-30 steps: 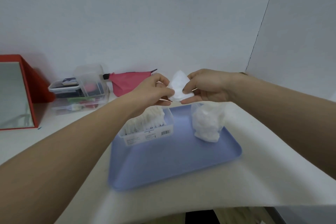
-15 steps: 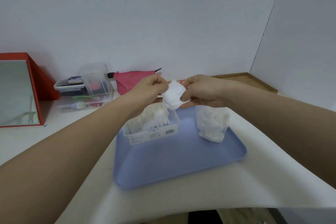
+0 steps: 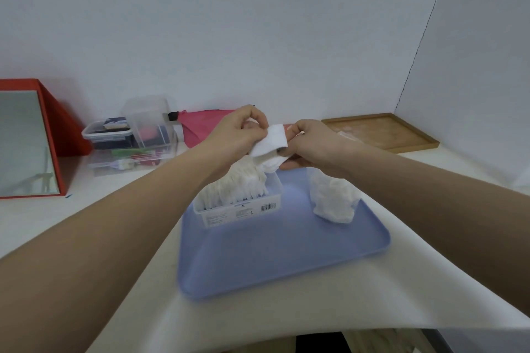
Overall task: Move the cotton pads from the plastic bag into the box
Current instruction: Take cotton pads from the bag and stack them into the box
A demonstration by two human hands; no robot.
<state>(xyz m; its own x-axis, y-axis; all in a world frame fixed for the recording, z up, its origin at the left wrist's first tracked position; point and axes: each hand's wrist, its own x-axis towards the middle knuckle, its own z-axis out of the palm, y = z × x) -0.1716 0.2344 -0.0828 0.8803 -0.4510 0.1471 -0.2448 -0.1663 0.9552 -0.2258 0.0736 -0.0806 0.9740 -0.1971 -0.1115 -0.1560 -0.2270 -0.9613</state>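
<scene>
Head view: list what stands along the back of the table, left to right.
Red mirror → clear storage boxes → pink pouch → wooden tray.

Your white table [image 3: 286, 312] carries a blue tray [image 3: 286, 261] near its front middle. At the far left a red-framed mirror [image 3: 25, 146] stands tilted back. Just right of it you have a stack of clear plastic containers [image 3: 132, 140] with mixed small items inside, too blurred to name. Behind your hands a pink pouch [image 3: 200, 126] lies by the wall. In the far right corner a shallow wooden tray [image 3: 381, 132] rests flat.
</scene>
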